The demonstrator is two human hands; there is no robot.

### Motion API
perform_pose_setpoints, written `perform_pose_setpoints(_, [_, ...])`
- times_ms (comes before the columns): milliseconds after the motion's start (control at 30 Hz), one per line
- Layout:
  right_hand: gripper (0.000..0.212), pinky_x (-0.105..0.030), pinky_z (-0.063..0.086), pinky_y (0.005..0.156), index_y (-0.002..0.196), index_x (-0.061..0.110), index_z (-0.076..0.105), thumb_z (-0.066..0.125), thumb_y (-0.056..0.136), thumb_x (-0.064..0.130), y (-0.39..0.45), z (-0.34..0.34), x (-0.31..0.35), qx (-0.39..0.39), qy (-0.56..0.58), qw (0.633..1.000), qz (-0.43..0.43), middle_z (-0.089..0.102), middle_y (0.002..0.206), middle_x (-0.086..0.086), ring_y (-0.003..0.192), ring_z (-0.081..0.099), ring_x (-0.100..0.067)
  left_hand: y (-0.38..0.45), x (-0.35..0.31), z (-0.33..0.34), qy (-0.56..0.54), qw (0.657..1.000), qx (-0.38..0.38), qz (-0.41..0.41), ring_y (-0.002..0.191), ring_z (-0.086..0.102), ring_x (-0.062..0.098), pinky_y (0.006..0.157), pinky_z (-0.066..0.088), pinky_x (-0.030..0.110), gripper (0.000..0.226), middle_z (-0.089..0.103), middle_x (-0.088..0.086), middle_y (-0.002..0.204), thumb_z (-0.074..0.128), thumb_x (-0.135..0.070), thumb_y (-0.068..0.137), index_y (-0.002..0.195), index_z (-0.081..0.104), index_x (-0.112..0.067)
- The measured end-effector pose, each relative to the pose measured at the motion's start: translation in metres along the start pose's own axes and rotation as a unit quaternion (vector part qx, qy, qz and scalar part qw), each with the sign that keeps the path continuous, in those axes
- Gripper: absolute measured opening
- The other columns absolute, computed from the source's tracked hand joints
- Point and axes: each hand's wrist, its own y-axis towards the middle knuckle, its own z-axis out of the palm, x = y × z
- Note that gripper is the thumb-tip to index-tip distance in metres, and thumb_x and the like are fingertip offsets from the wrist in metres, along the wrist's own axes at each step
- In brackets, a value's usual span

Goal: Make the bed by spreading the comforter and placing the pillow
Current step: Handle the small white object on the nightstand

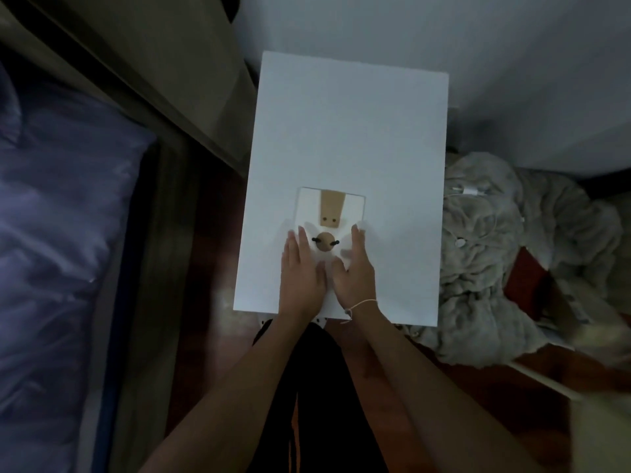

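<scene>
Dim light filled the bedroom, where a white table (pixel 348 131) stood against the pale wall (pixel 478 46), seen from straight above. Near the table's front edge lay a small white card (pixel 355 206) printed with a tan strip and a round tan knob crossed by a dark pin. Both hands lay flat on the table at the card's near end: the left hand (pixel 302 268) beside the knob's left side and the right hand (pixel 353 268) beside its right, thumbs nearly meeting between them. Neither hand had a grip on anything; the fingers were straight and pressed lightly on the surface, their tips on the card's lower part. A thin pale string bracelet (pixel 362 305) circled the right wrist at the table's front edge. Off the table's left edge, past a strip of dark wooden floor (pixel 191 302), the bed ran along the left side, its purple-blue comforter (pixel 58 233) lying rumpled and creased beside a dark wooden bed frame (pixel 160 186). No pillow could be made out for certain. Off the table's right edge a grey fuzzy blanket (pixel 495 268) sat heaped on the floor, with a white cable (pixel 473 191) draped over it. Black trousers (pixel 317 404) showed below the forearms.
</scene>
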Motion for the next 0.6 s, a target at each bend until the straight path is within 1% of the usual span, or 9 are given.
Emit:
perform_pose_setpoints(100, [0.065,-0.017,0.029,0.098,0.150,0.025,0.014,0.043,0.094,0.009,0.002,-0.004,0.004,0.000,0.020,0.999,0.029,0.026,0.156,-0.007,0.132,0.043,-0.020,0.005,-0.003,-0.008,-0.027,0.999,-0.028,-0.004,0.141,0.020,0.030,0.115,0.025,0.043,0.065,0.018,0.012,0.156,0.045,-0.018,0.095,0.149,0.008,-0.016])
perform_pose_setpoints(167, [0.064,-0.017,0.028,0.097,0.150,0.025,0.017,0.042,0.094,0.007,0.004,-0.008,0.006,-0.001,0.029,0.998,0.046,0.031,0.153,-0.010,0.130,0.043,-0.022,0.010,-0.004,-0.014,-0.009,0.999,-0.049,0.008,0.137,0.027,0.030,0.112,0.028,0.042,0.059,0.025,0.011,0.153,0.045,-0.018,0.096,0.148,0.018,-0.017])
perform_pose_setpoints(233, [0.064,-0.017,0.028,0.096,0.150,0.024,0.020,0.041,0.092,0.003,0.005,-0.012,0.009,0.004,0.027,0.998,0.052,0.033,0.152,-0.010,0.130,0.043,-0.023,0.013,-0.006,-0.022,-0.009,0.998,-0.066,0.021,0.128,0.040,0.027,0.105,0.036,0.035,0.053,0.029,0.010,0.149,0.046,-0.018,0.096,0.146,0.026,-0.019])
perform_pose_setpoints(267, [0.064,-0.019,0.029,0.097,0.149,0.023,0.021,0.040,0.092,0.002,0.005,-0.014,0.010,0.007,0.022,0.998,0.052,0.033,0.152,-0.011,0.130,0.043,-0.024,0.015,-0.007,-0.026,-0.017,0.997,-0.069,0.026,0.120,0.048,0.024,0.098,0.041,0.029,0.052,0.030,0.009,0.147,0.047,-0.019,0.096,0.145,0.029,-0.020])
perform_pose_setpoints(333, [0.063,-0.021,0.032,0.097,0.148,0.021,0.025,0.040,0.090,0.001,0.005,-0.018,0.013,0.009,0.012,0.999,0.047,0.035,0.150,-0.012,0.128,0.044,-0.026,0.019,-0.005,-0.033,-0.017,0.997,-0.058,0.036,0.110,0.055,0.022,0.089,0.043,0.022,0.050,0.029,0.007,0.145,0.048,-0.020,0.096,0.143,0.032,-0.020])
perform_pose_setpoints(400, [0.061,-0.022,0.033,0.099,0.147,0.020,0.029,0.041,0.090,0.002,0.004,-0.021,0.016,0.014,-0.001,0.999,0.030,0.032,0.153,-0.009,0.127,0.045,-0.026,0.023,-0.002,-0.037,0.007,0.998,-0.036,0.046,0.114,0.054,0.024,0.095,0.043,0.025,0.049,0.027,0.008,0.145,0.050,-0.025,0.096,0.142,0.035,-0.021])
perform_pose_setpoints(467, [0.061,-0.023,0.032,0.103,0.146,0.020,0.030,0.043,0.090,0.003,0.002,-0.021,0.020,0.028,-0.018,0.999,0.005,0.023,0.157,-0.004,0.130,0.043,-0.025,0.027,-0.001,-0.040,0.025,0.999,0.001,0.027,0.122,0.048,0.027,0.101,0.041,0.033,0.052,0.024,0.010,0.148,0.051,-0.035,0.094,0.143,0.035,-0.024])
perform_pose_setpoints(533, [0.062,-0.027,0.031,0.107,0.147,0.019,0.028,0.044,0.089,0.004,0.001,-0.019,0.023,0.044,-0.044,0.998,-0.015,0.017,0.159,-0.002,0.133,0.040,-0.024,0.028,0.000,-0.044,0.054,0.998,0.034,0.012,0.131,0.037,0.034,0.103,0.038,0.041,0.057,0.019,0.014,0.151,0.051,-0.038,0.093,0.145,0.029,-0.027])
perform_pose_setpoints(600, [0.064,-0.027,0.030,0.108,0.148,0.018,0.026,0.044,0.089,0.003,0.001,-0.018,0.024,0.056,-0.066,0.996,-0.026,0.015,0.159,-0.002,0.136,0.038,-0.023,0.027,-0.002,-0.049,0.094,0.994,0.055,0.023,0.135,0.026,0.040,0.107,0.032,0.045,0.061,0.008,0.018,0.154,0.050,-0.035,0.094,0.147,0.022,-0.025])
